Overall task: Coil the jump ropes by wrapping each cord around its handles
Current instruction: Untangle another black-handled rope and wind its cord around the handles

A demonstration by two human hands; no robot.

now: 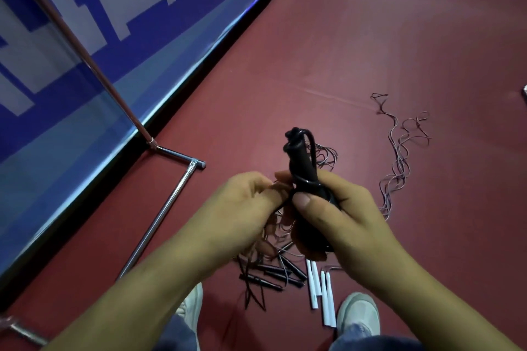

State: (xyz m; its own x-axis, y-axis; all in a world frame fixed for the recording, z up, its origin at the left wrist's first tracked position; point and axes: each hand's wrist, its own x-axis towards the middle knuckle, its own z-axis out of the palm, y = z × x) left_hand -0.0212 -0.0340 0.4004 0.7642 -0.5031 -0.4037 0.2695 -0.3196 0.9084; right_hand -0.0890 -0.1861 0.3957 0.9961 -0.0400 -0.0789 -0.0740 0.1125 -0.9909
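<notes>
My right hand (342, 216) grips a pair of black jump-rope handles (302, 162) held upright together, with thin dark cord looped around them near the top and the middle. My left hand (245, 202) pinches the cord just left of the handles, thumb and fingers curled. Below my hands, on the red floor, lie more black handles (273, 276) in a heap of tangled cords, and several white handles (320, 293) side by side. A loose cord (399, 151) snakes away to the right.
A chrome stand with a slanted pole (85, 57) and floor bars (162, 216) is at the left, in front of a blue and white banner (71, 23). My two pale shoes (359, 313) are at the bottom. Red floor (399, 37) stretches ahead and right.
</notes>
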